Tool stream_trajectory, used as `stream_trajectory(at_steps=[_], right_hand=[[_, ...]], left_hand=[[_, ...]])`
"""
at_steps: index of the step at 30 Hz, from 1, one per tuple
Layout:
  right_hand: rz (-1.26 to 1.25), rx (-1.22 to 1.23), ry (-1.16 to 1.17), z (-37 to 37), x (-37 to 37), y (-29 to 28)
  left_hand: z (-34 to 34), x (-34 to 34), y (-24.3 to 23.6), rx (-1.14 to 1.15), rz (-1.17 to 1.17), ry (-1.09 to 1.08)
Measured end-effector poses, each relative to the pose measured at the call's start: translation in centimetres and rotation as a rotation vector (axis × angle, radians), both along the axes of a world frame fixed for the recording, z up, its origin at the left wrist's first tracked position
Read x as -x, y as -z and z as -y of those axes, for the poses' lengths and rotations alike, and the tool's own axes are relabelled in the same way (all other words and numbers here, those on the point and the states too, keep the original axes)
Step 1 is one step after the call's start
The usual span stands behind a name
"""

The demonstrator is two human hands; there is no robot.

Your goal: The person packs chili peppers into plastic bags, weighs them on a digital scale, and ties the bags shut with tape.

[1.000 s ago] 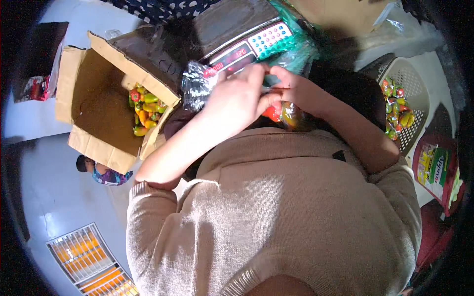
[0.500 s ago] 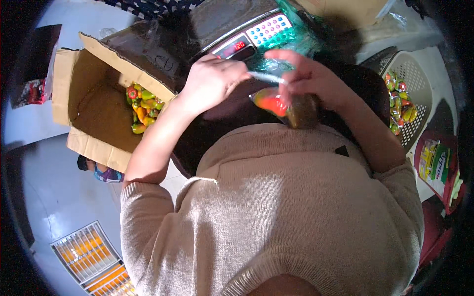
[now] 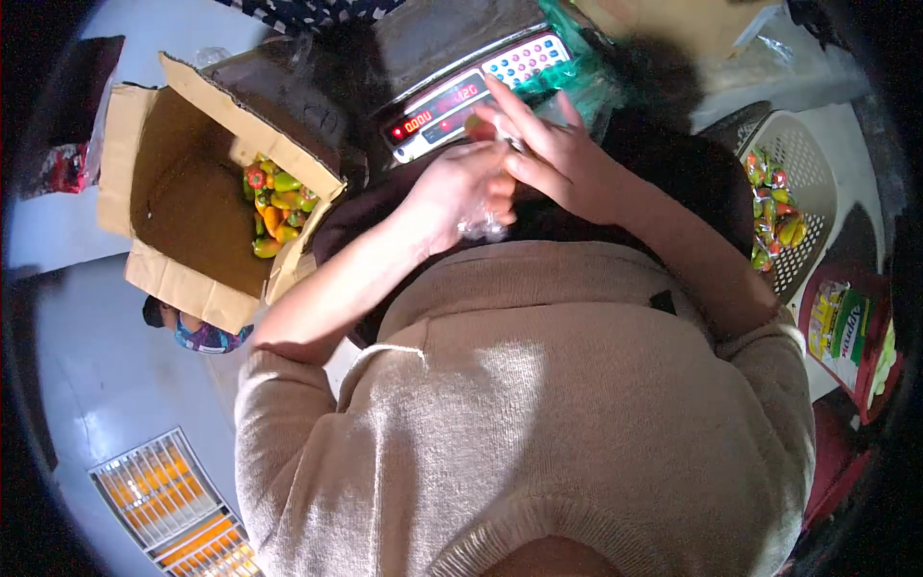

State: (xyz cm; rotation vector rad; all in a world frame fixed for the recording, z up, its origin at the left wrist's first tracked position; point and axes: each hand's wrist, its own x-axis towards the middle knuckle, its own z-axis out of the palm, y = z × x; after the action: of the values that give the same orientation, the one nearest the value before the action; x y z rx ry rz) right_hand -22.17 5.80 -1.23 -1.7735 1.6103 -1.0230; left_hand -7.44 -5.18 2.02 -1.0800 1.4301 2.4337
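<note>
My left hand [image 3: 454,188] is closed on crumpled clear plastic bag [image 3: 484,227], low above the dark lap area; whatever is inside is mostly hidden. My right hand [image 3: 558,159] meets it, some fingers stretched upward, others bent with the thumb at a small shiny piece between the hands, too small to name. Behind both hands is a scale [image 3: 435,104] with buttons and lit red display, green plastic [image 3: 577,91] draped at its right end.
An open cardboard box [image 3: 178,197] at left holds several red, yellow and green peppers [image 3: 279,197]. At right, a perforated basket [image 3: 808,236] holds bagged peppers [image 3: 774,207]; a red bag [image 3: 846,351] lies below. Another person [image 3: 197,327] is beyond the box. Orange crates [image 3: 163,490] show behind bars.
The bag of red and dark peppers seen below my right hand is now out of sight. My hands have come back together, the left moving right, the right rising with fingers stretched.
</note>
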Motion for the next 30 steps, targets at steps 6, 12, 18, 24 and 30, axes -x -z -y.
stream_trajectory(at_steps=[6, 12, 18, 24, 30], right_hand=[[1.066, 0.270, -0.057, 3.4, 2.4, -0.5], [1.296, 0.351, -0.204, 0.6, 2.2, -5.1], [1.492, -0.029, 0.011, -0.1, 0.8, -6.2], [1.072, 0.187, -0.062, 0.5, 0.9, -4.4], [0.749, 0.129, -0.097, 1.4, 0.4, -1.2]], left_hand=[[-1.4, 1.4, -1.3, -0.102, -0.391, -0.149], [-0.1, -1.5, -2.2, 0.004, -0.401, -0.078], [-1.6, -2.5, -0.9, 0.315, -0.236, -0.021], [-1.8, -2.4, -0.9, 0.713, -0.208, 0.128], [-2.9, -1.3, -2.5, 1.294, 0.035, 0.364]])
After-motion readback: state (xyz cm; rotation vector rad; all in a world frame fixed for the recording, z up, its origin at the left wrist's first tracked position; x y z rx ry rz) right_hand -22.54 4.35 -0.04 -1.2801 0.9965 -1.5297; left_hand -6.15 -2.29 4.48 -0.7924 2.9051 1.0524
